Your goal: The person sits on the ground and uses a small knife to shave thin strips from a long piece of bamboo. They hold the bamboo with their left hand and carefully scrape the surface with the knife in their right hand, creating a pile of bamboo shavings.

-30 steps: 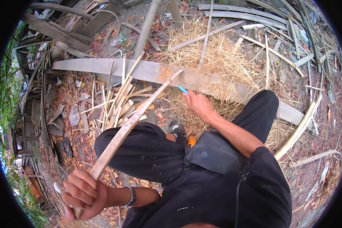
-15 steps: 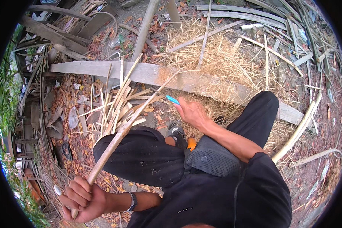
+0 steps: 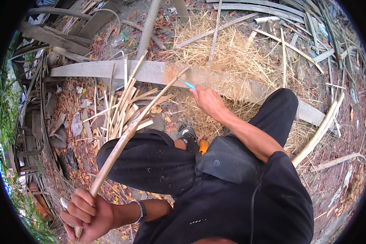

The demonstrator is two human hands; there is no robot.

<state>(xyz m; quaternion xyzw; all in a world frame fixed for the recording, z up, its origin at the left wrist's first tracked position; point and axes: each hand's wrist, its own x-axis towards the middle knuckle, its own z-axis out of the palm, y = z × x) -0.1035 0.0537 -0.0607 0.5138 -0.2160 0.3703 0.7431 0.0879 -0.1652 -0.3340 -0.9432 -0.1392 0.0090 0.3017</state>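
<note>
Our left hand (image 3: 85, 215) is clamped on a long wooden stick (image 3: 126, 136), fingers wrapped round it near its lower end, which pokes out below the fist. A watch (image 3: 142, 211) sits on that wrist. Our right hand (image 3: 209, 103) is closed on a slim blue tool (image 3: 189, 86), whose end sticks out past the fingers; we cannot tell the rest of its shape. The stick slants up and away from us, past our left knee (image 3: 126, 152), and its thin far end lies over the grey plank (image 3: 150, 73) in our view, near the blue tool. Whether the stick touches the plank we cannot tell. Left of the stick, a loose bundle of split wood strips (image 3: 124, 105) leans by the plank. Pale shavings (image 3: 236, 51) are heaped around the plank's middle and right part. Between our legs we see a dark shoe (image 3: 187, 136) beside something orange (image 3: 203, 145). Farther right, a pale pole (image 3: 321, 130) rests at a slant, and long slats (image 3: 264, 9) lie beyond the shavings.
</note>
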